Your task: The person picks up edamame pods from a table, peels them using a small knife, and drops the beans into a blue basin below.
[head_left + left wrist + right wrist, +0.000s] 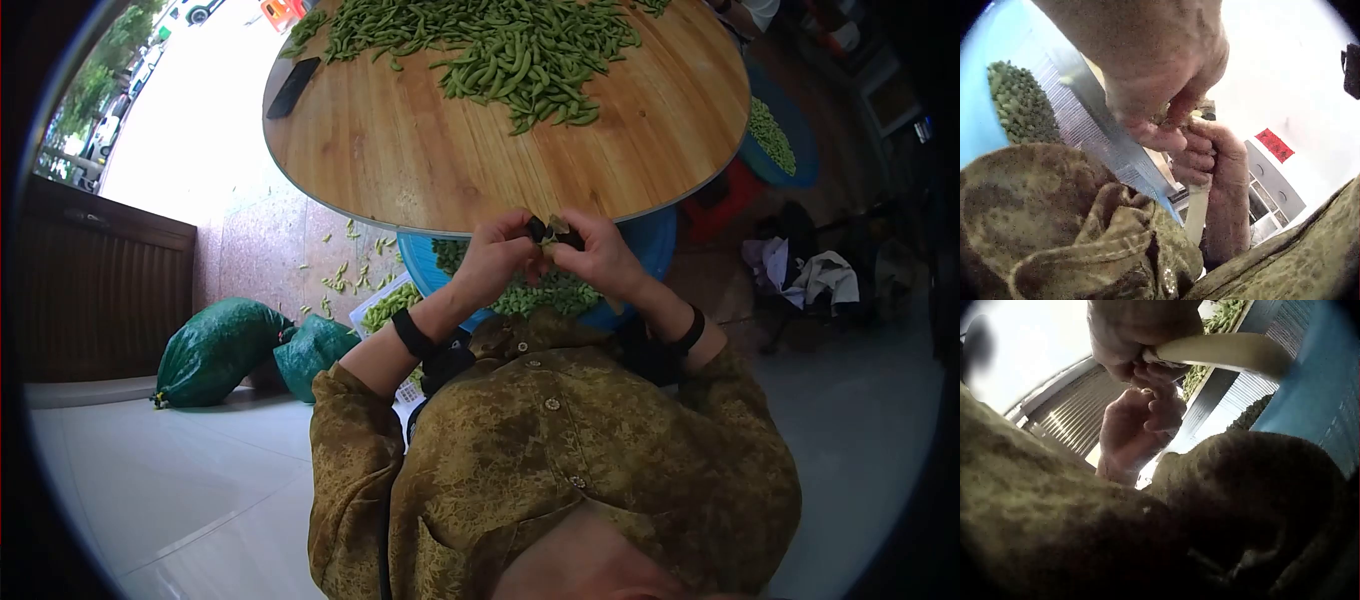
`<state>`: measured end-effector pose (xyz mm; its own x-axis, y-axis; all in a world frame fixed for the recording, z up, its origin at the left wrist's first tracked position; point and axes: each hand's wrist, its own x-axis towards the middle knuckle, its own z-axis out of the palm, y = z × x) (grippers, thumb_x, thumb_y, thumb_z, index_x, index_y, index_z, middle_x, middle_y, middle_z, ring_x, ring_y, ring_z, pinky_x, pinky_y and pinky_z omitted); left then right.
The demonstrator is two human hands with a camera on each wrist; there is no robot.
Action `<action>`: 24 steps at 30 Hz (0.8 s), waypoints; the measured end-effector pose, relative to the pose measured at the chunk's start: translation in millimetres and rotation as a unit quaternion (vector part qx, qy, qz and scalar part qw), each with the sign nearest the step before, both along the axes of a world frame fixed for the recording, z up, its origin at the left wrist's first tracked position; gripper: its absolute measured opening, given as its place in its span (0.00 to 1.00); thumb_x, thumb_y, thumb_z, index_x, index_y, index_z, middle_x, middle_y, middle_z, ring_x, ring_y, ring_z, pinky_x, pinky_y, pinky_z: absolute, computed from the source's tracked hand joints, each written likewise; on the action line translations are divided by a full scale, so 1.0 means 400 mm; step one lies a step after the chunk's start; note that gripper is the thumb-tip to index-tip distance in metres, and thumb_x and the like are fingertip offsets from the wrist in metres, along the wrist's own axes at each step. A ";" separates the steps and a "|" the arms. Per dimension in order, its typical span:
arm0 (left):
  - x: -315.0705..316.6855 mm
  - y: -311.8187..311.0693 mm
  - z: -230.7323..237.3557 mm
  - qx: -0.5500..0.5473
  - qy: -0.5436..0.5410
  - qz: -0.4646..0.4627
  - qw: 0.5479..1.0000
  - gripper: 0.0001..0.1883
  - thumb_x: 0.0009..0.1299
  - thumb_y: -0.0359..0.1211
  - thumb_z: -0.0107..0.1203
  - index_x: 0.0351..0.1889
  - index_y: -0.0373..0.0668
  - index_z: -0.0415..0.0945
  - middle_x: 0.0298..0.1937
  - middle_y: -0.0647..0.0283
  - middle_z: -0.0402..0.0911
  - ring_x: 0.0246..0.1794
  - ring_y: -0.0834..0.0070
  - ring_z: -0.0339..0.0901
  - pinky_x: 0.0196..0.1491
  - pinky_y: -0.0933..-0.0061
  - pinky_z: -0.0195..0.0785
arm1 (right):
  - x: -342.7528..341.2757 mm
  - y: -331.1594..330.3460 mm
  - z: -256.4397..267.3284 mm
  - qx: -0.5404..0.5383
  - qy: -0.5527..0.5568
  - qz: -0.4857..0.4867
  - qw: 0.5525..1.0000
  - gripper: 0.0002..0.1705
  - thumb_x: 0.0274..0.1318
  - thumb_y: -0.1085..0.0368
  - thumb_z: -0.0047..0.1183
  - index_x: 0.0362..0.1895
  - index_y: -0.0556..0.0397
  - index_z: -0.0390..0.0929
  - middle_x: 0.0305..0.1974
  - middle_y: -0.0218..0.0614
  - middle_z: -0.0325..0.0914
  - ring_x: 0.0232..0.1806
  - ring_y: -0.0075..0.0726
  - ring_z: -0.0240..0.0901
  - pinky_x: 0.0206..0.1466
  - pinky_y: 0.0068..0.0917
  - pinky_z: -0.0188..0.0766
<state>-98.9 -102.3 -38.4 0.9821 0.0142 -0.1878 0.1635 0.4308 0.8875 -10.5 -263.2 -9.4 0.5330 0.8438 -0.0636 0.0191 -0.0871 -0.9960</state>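
Pale strip (1222, 353) hangs lengthwise from my right hand (605, 260), the nearer one, whose curled fingers grip it by the table's (380, 170) near edge, while my left hand (498, 258) curls in beside, its hold unclear to me.

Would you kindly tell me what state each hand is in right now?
Left hand: curled, but whether it pinches anything cannot be told.
Right hand: closed, holding a pale strip.

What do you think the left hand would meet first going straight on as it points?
The left hand would probably meet the right hand, directly opposite; whether they touch is unclear.
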 end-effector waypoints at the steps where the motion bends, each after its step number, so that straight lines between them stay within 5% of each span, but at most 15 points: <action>1: 0.001 -0.004 -0.006 0.008 -0.009 0.010 1.000 0.07 0.61 0.21 0.49 0.37 0.35 0.73 0.26 0.62 0.77 0.24 0.77 0.76 0.24 0.78 0.70 | -0.002 0.002 -0.024 0.017 -0.037 -0.010 0.999 0.05 0.51 0.72 0.50 0.33 0.59 0.73 0.26 0.29 0.75 0.27 0.18 0.69 0.30 0.21 0.65; 5: 0.020 -0.009 -0.006 0.107 -0.008 0.020 0.994 0.06 0.61 0.21 0.47 0.35 0.36 0.72 0.25 0.63 0.76 0.23 0.77 0.75 0.25 0.77 0.69 | 0.006 -0.001 -0.007 -0.033 -0.148 -0.012 0.988 0.06 0.51 0.71 0.51 0.34 0.59 0.72 0.26 0.27 0.74 0.27 0.19 0.68 0.29 0.21 0.65; 8: 0.024 -0.009 0.033 0.137 -0.001 0.005 0.991 0.08 0.63 0.22 0.44 0.38 0.35 0.72 0.24 0.63 0.76 0.22 0.78 0.74 0.27 0.76 0.68 | 0.040 -0.006 0.026 0.042 -0.106 -0.052 0.992 0.06 0.50 0.68 0.52 0.30 0.58 0.72 0.22 0.29 0.72 0.23 0.18 0.68 0.25 0.21 0.63; 11: -0.004 0.042 0.076 0.335 -0.030 -0.070 0.939 0.12 0.71 0.27 0.42 0.47 0.35 0.74 0.43 0.62 0.79 0.40 0.78 0.77 0.33 0.79 0.75 | 0.098 -0.059 0.040 -0.045 -0.024 -0.117 0.992 0.06 0.52 0.67 0.52 0.29 0.56 0.72 0.20 0.27 0.70 0.17 0.19 0.64 0.19 0.21 0.59; 14: -0.016 0.055 0.091 0.353 -0.007 0.023 0.935 0.11 0.73 0.30 0.46 0.49 0.35 0.72 0.43 0.62 0.79 0.40 0.79 0.77 0.33 0.81 0.74 | 0.102 -0.068 0.037 -0.014 0.057 -0.118 0.991 0.06 0.53 0.66 0.51 0.29 0.55 0.72 0.18 0.26 0.68 0.13 0.19 0.60 0.15 0.20 0.55; 18: -0.004 0.017 0.110 0.201 -0.086 0.062 0.974 0.11 0.69 0.27 0.53 0.48 0.35 0.72 0.39 0.64 0.80 0.37 0.82 0.77 0.29 0.83 0.71 | 0.044 0.001 0.032 0.009 0.145 -0.072 0.987 0.06 0.55 0.65 0.51 0.31 0.54 0.72 0.18 0.26 0.67 0.14 0.17 0.60 0.15 0.18 0.54; 20: -0.023 0.026 0.095 0.232 -0.087 0.076 0.966 0.10 0.66 0.27 0.55 0.45 0.36 0.73 0.35 0.63 0.80 0.33 0.81 0.76 0.29 0.81 0.69 | 0.011 0.049 0.019 0.047 0.232 -0.025 0.971 0.07 0.60 0.65 0.49 0.40 0.53 0.71 0.18 0.24 0.63 0.13 0.15 0.56 0.14 0.15 0.50; 23: -0.090 0.108 0.130 0.415 -0.078 0.077 0.903 0.09 0.61 0.26 0.59 0.38 0.35 0.74 0.29 0.59 0.76 0.27 0.74 0.76 0.30 0.75 0.68 | 0.003 0.068 0.034 0.058 0.331 0.078 0.939 0.10 0.63 0.64 0.47 0.46 0.53 0.68 0.20 0.24 0.61 0.14 0.16 0.54 0.13 0.16 0.49; 24: -0.119 0.136 0.174 0.556 -0.111 0.073 0.820 0.06 0.59 0.24 0.57 0.34 0.34 0.74 0.29 0.54 0.74 0.27 0.63 0.75 0.31 0.69 0.68 | 0.007 0.064 0.031 0.067 0.330 0.074 0.939 0.10 0.63 0.64 0.47 0.46 0.53 0.68 0.20 0.24 0.61 0.14 0.16 0.54 0.13 0.16 0.49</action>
<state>-146.5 -47.8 31.2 0.9629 0.1755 0.2051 -0.0374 -0.6657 0.7453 -7.8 -237.8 3.1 0.2909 0.9294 -0.2270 -0.6032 -0.0060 -0.7975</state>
